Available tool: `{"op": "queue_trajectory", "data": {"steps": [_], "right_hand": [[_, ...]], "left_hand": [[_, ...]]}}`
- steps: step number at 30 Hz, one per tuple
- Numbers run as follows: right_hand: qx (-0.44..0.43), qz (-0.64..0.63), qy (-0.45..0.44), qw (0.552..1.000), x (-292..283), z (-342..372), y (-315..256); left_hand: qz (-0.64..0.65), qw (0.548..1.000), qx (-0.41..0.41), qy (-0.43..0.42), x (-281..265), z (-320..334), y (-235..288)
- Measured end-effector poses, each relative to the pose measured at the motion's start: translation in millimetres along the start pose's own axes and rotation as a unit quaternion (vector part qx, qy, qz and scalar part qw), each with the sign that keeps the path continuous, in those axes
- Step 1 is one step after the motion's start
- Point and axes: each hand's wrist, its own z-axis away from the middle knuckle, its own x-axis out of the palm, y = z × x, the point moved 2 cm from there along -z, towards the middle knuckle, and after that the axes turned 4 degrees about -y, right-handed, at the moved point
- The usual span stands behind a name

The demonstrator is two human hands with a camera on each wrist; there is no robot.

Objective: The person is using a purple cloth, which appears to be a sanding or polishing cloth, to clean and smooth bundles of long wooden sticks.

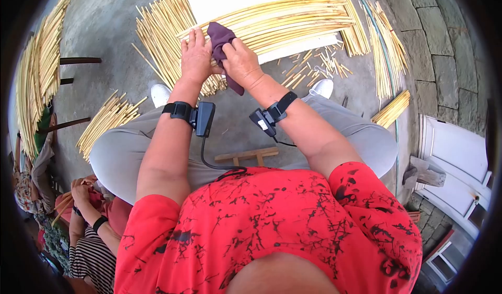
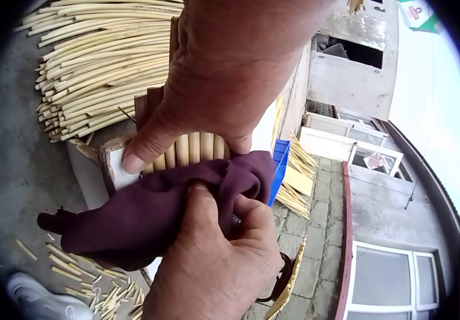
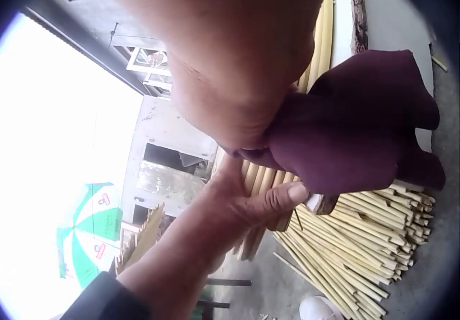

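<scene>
Grey floor (image 1: pixel 115 37) lies beneath. I see the right hand (image 1: pixel 241 64) gripping the cloth (image 1: pixel 220 34); sticks (image 1: pixel 285 18) run lengthwise rightward from the left hand (image 1: pixel 196 59), whose fingers lie extended.

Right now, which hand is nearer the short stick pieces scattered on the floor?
Right. In the head view, the right hand, holding the purple cloth, is left of the short stick pieces; the left hand, beyond the cloth, lies farther left.
</scene>
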Motion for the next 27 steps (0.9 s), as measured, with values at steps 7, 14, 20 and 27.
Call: {"op": "queue_trajectory", "data": {"steps": [7,14,20,27], "right_hand": [[0.133,0.027,-0.037,0.990,-34.6,-6.5,56.2],[0.223,0.126,0.058,0.965,-73.7,-5.2,150.6],[0.086,0.101,-0.018,0.991,-14.1,-16.4,22.2],[0.028,0.115,-0.058,0.991,-35.8,-15.5,47.6]], "left_hand": [[-0.001,0.999,-0.010,-0.044,-5.7,-1.0,1.7],[0.013,1.000,0.001,-0.006,-1.0,-0.2,0.4],[0.012,1.000,-0.010,-0.010,-0.6,-0.6,0.7],[0.007,1.000,-0.003,-0.012,-1.8,0.8,1.0]]}}
